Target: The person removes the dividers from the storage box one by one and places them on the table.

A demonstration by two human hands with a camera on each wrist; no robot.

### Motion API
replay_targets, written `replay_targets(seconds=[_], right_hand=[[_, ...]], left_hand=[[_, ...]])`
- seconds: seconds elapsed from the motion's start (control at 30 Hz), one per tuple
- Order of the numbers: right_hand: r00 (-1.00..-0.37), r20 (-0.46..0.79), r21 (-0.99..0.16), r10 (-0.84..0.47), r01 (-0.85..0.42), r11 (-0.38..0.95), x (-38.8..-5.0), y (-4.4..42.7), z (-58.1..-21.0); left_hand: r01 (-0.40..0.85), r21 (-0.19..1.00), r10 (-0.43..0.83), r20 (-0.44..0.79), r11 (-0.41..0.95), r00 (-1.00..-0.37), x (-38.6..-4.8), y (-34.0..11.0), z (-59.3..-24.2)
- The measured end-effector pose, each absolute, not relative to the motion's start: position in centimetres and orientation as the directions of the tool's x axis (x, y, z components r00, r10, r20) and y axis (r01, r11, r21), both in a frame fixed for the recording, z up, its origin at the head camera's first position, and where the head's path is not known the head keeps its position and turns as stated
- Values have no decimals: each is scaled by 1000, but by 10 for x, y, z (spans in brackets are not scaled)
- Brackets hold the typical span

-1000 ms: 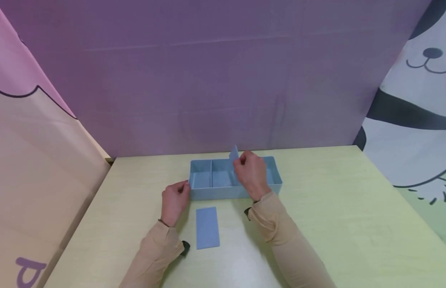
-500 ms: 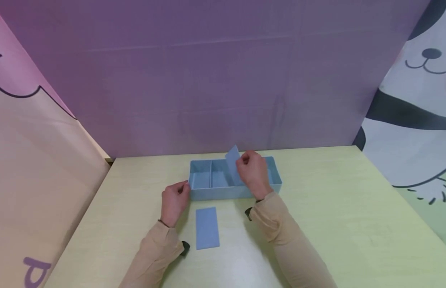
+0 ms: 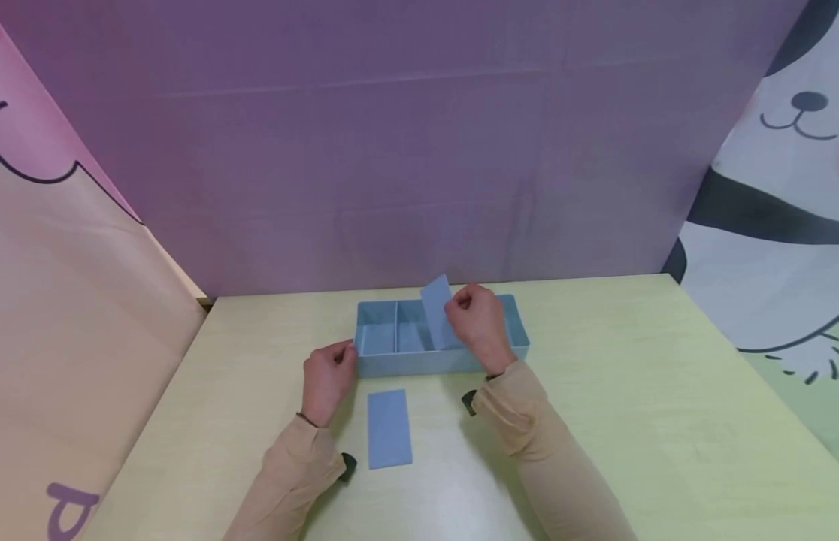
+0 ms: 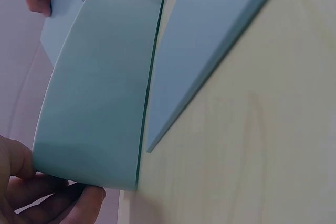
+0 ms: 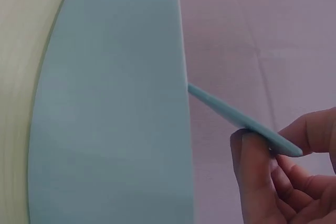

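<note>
A long blue divided box (image 3: 419,365) stands near the table's back edge, with one upright divider (image 3: 396,327) showing toward its left end. My left hand (image 3: 330,381) holds the box's front left corner; in the left wrist view, the thumb and bent fingers (image 4: 86,205) meet its end. My right hand (image 3: 480,319) pinches a thin blue panel (image 3: 437,308) between thumb and fingers. That panel stands tilted, its lower part inside the box and its top above the rim. The right wrist view shows the pinched panel edge-on (image 5: 247,121), with the box wall hiding its lower end.
A second flat blue panel (image 3: 390,428) lies on the pale wooden table (image 3: 663,421) in front of the box, between the forearms. Behind the table rises a purple backdrop (image 3: 365,150). Printed sheets hang at both sides.
The right hand has shifted slightly to the right, and the pinched panel has turned so more of its face shows, its top leaning left. The left hand and box stay nearly still.
</note>
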State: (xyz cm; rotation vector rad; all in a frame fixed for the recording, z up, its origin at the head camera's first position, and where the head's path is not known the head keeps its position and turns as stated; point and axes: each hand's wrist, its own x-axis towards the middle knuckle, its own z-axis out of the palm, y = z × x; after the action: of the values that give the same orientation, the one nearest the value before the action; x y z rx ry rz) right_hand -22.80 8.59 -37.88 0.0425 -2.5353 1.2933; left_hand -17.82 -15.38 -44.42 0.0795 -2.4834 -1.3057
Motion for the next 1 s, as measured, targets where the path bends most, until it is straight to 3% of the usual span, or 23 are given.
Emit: replay_targets(seconds=[0.3, 0.77, 1.0], right_hand=[[-983, 161, -810, 83, -84, 580, -226, 88, -374], [-977, 200, -832, 79, -127, 539, -224, 91, -375], [-991, 130, -889, 43, -97, 448, -220, 90, -371]], left_hand=[[104, 808, -199, 264, 579, -944, -178, -154, -444], [98, 811, -204, 259, 577, -944, -179, -153, -444], [113, 808, -201, 275, 578, -940, -179, -154, -444]])
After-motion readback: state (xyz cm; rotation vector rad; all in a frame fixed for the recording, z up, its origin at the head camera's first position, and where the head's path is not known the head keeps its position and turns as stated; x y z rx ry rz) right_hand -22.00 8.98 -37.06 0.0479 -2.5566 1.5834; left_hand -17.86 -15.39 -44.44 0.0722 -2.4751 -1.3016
